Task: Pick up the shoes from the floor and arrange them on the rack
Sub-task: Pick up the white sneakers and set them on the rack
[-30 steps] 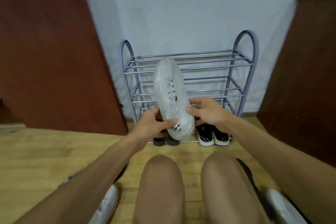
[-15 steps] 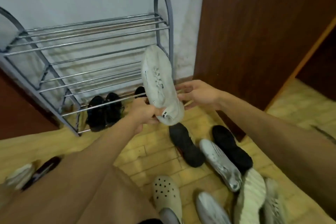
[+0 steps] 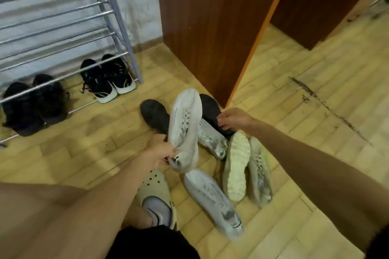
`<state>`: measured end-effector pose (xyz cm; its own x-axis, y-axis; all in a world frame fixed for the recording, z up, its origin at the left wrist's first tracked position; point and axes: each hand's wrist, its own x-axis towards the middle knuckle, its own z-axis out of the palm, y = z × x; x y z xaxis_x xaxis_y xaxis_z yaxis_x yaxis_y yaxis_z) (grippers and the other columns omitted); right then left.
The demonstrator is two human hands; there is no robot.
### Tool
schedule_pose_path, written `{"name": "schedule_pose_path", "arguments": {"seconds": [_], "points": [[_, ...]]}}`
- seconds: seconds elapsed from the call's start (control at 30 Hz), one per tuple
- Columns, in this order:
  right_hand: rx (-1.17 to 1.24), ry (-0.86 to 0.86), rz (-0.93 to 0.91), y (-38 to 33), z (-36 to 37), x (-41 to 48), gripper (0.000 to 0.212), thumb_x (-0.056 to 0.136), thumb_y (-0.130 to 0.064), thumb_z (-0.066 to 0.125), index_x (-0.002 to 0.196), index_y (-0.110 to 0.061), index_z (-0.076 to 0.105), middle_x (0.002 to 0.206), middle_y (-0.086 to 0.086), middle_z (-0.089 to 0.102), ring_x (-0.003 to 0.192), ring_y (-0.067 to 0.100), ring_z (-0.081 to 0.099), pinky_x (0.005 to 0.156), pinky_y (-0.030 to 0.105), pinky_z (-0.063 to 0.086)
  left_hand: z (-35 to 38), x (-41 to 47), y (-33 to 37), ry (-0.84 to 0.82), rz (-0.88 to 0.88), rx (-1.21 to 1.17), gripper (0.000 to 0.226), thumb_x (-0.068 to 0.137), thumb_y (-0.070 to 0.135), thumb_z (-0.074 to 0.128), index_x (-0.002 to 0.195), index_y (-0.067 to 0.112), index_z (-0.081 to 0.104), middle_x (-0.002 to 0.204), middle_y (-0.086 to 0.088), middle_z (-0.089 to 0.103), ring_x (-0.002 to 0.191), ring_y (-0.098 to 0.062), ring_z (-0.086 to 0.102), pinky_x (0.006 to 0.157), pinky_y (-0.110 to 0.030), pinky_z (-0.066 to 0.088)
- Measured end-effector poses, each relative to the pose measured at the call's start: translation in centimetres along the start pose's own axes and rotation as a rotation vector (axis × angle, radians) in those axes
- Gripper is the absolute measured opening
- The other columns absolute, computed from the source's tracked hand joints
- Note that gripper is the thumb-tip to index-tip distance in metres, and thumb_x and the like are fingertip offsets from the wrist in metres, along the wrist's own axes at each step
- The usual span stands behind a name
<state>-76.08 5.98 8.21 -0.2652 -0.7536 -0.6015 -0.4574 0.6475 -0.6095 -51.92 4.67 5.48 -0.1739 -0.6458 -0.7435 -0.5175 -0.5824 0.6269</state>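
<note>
My left hand (image 3: 161, 150) grips the heel of a white sneaker (image 3: 185, 126), toe pointing up and away, held above a pile of shoes on the floor. My right hand (image 3: 233, 119) hovers open just right of that sneaker, over a black shoe (image 3: 212, 111) and a white sneaker (image 3: 211, 137). Another black shoe (image 3: 154, 115) lies left of the held one. A white sneaker (image 3: 214, 197), a pale sole-up shoe (image 3: 236, 166) and its mate (image 3: 260, 171) lie nearer me. The metal rack (image 3: 63, 19) stands at the upper left.
Under the rack's lowest bars sit a black-and-white pair (image 3: 107, 79) and a black pair (image 3: 31, 104). A brown wooden door (image 3: 212, 23) stands right of the rack, close behind the pile. My foot in a beige clog (image 3: 156, 193) rests on the wooden floor (image 3: 305, 111).
The view swung right and down, from the rack to the shoe pile. The white sneaker stayed in my left hand; my right hand let go of it and moved right, over the floor shoes.
</note>
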Motion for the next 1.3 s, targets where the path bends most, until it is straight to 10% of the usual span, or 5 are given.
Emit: {"name": "schedule_pose_path", "arguments": {"seconds": [0.33, 0.47, 0.73, 1.17, 1.3], "points": [[-0.396, -0.208, 0.207, 12.9, 9.8, -2.8, 0.024, 0.094, -0.02, 0.045, 0.089, -0.004, 0.063, 0.086, 0.009, 0.061, 0.083, 0.023, 0.059, 0.065, 0.025, 0.044, 0.6, -0.5, -3.5, -0.059, -0.059, 0.18, 0.035, 0.081, 0.001, 0.068, 0.115, 0.005, 0.059, 0.108, -0.012, 0.067, 0.095, -0.029, 0.065, 0.076, -0.044, 0.058], [-0.647, -0.209, 0.26, 18.5, 12.1, -6.7, 0.05, 0.094, -0.045, 0.048, 0.121, -0.005, 0.061, 0.118, 0.01, 0.065, 0.109, 0.027, 0.061, 0.08, 0.031, 0.047, 0.5, -1.1, -3.0, -0.078, -0.081, 0.207, 0.031, 0.086, -0.003, 0.062, 0.117, -0.004, 0.058, 0.085, -0.012, 0.063, 0.081, -0.025, 0.061, 0.078, -0.039, 0.052], [-0.377, -0.196, 0.33, 21.5, 14.6, -9.3, 0.087, 0.081, -0.038, 0.072, 0.15, -0.013, 0.024, 0.148, 0.014, 0.04, 0.132, 0.033, 0.045, 0.101, 0.036, 0.043, 1.0, -2.0, -2.6, -0.107, -0.081, 0.176, 0.039, 0.082, -0.002, 0.067, 0.12, 0.0, 0.059, 0.111, -0.017, 0.068, 0.094, -0.033, 0.065, 0.062, -0.035, 0.056], [-0.357, -0.437, 0.349, 16.2, 7.9, -7.4, 0.06, 0.072, -0.004, 0.081, 0.128, -0.004, 0.061, 0.094, 0.008, 0.069, 0.081, 0.02, 0.067, 0.08, 0.034, 0.06, 0.2, -2.7, -0.5, -0.005, -0.021, -0.057, 0.042, 0.082, -0.003, 0.066, 0.123, 0.003, 0.058, 0.109, -0.014, 0.068, 0.082, -0.026, 0.065, 0.054, -0.036, 0.053], [-0.238, -0.369, 0.272, 14.4, 5.2, -7.0, 0.055, 0.072, -0.006, 0.082, 0.124, -0.006, 0.063, 0.115, 0.014, 0.069, 0.1, 0.025, 0.067, 0.081, 0.032, 0.059, -0.8, -2.7, -0.5, 0.038, -0.027, -0.145, 0.038, 0.085, 0.0, 0.064, 0.123, 0.003, 0.057, 0.11, -0.013, 0.066, 0.079, -0.024, 0.062, 0.061, -0.038, 0.051]]}}
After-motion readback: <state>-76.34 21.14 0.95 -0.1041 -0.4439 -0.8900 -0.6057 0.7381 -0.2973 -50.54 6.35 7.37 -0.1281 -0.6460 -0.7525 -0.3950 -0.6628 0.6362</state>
